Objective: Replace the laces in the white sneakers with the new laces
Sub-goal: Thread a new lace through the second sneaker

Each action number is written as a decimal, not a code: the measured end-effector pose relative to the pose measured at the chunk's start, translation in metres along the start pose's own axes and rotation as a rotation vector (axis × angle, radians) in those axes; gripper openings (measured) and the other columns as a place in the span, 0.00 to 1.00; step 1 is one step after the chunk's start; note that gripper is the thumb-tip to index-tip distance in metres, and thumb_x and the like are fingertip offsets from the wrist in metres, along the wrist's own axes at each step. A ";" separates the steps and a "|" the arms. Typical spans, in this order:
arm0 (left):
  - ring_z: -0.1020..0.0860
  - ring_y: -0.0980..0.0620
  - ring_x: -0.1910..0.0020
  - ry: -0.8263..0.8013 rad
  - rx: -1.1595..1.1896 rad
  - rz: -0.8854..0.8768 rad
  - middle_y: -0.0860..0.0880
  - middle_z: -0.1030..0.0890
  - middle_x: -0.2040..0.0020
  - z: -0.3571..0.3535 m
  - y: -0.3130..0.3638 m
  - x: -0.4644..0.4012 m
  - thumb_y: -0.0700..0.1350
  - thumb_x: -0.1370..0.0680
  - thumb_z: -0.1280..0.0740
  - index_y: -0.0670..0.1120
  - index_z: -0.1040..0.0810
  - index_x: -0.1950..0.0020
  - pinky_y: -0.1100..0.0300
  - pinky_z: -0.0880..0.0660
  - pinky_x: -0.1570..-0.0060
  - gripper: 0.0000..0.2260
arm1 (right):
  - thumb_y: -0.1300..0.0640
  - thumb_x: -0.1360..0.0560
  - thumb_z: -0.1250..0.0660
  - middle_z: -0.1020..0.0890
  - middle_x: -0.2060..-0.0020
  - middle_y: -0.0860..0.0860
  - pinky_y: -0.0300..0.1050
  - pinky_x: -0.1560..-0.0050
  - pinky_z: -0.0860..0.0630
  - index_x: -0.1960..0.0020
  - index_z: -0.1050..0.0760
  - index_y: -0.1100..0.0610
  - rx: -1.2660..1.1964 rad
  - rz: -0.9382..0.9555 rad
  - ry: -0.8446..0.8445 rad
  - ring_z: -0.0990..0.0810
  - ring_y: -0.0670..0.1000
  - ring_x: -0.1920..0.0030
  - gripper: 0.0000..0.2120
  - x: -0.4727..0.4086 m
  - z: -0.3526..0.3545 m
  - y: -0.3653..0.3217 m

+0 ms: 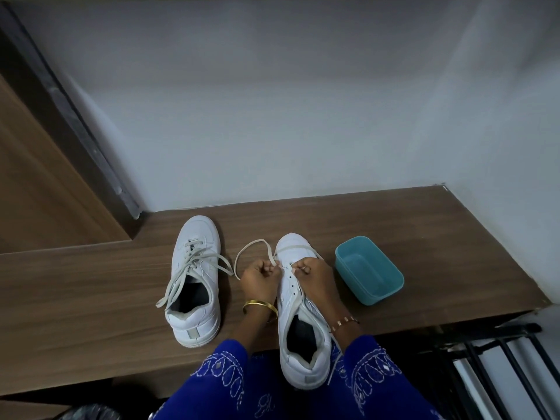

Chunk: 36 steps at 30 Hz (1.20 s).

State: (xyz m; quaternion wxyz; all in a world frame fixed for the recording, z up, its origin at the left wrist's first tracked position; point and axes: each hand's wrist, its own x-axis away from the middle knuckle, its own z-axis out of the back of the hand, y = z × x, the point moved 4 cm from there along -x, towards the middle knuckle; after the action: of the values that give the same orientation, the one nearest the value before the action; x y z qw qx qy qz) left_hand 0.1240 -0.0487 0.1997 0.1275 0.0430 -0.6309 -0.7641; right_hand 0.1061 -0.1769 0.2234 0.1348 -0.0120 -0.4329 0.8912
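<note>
Both hands curl over the front of the near sneaker (303, 316): the left hand (261, 277) pinches a lace (253, 244) that loops off to the sneaker's left, and the right hand (313, 275) pinches lace at the eyelets. Two sneakers stand on the wooden shelf (91, 298); the second sneaker (195, 280), laced, sits left of the near one, and one teal tub (369, 269) sits right.

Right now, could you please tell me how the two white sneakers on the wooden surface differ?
The left sneaker is laced through its eyelets, loose ends untied, and untouched; the right sneaker has a lace only near the toe, with the eyelets behind bare. Both hands, the left hand and right hand, pinch the lace on the right sneaker. Its heel overhangs the surface's front edge; the left sneaker sits fully on. Both point toes toward the wall.
</note>
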 end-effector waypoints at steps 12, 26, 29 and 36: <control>0.30 0.57 0.71 -0.025 -0.104 -0.016 0.53 0.28 0.72 -0.004 0.005 0.002 0.34 0.30 0.30 0.49 0.31 0.72 0.68 0.31 0.66 0.16 | 0.62 0.24 0.36 0.18 0.53 0.57 0.32 0.59 0.35 0.50 0.21 0.65 0.015 -0.013 -0.021 0.23 0.48 0.54 0.08 -0.002 -0.001 0.000; 0.31 0.56 0.71 -0.048 -0.120 0.122 0.53 0.28 0.74 -0.005 0.003 0.002 0.36 0.28 0.32 0.47 0.30 0.74 0.62 0.32 0.64 0.16 | 0.62 0.24 0.38 0.18 0.56 0.59 0.47 0.50 0.25 0.54 0.20 0.67 0.059 0.001 0.007 0.20 0.56 0.54 0.11 -0.004 -0.003 0.000; 0.36 0.54 0.74 -0.019 -0.198 0.081 0.52 0.34 0.77 -0.002 0.012 0.005 0.41 0.28 0.33 0.46 0.36 0.75 0.60 0.37 0.68 0.18 | 0.64 0.26 0.37 0.18 0.60 0.54 0.42 0.55 0.26 0.56 0.20 0.64 0.002 -0.002 -0.008 0.22 0.50 0.60 0.07 -0.006 0.001 -0.001; 0.29 0.53 0.69 -0.044 -0.265 0.069 0.48 0.24 0.70 -0.004 0.013 0.003 0.40 0.26 0.33 0.44 0.26 0.68 0.63 0.33 0.63 0.11 | 0.62 0.26 0.34 0.25 0.72 0.44 0.34 0.66 0.28 0.64 0.26 0.50 -0.100 -0.117 -0.079 0.28 0.42 0.71 0.10 -0.012 -0.006 0.006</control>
State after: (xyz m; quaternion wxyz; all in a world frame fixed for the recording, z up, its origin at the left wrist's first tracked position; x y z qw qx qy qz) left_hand 0.1236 -0.0555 0.2116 0.1445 -0.0129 -0.5284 -0.8365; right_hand 0.1173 -0.1789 0.2136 0.1687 0.0417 -0.4818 0.8589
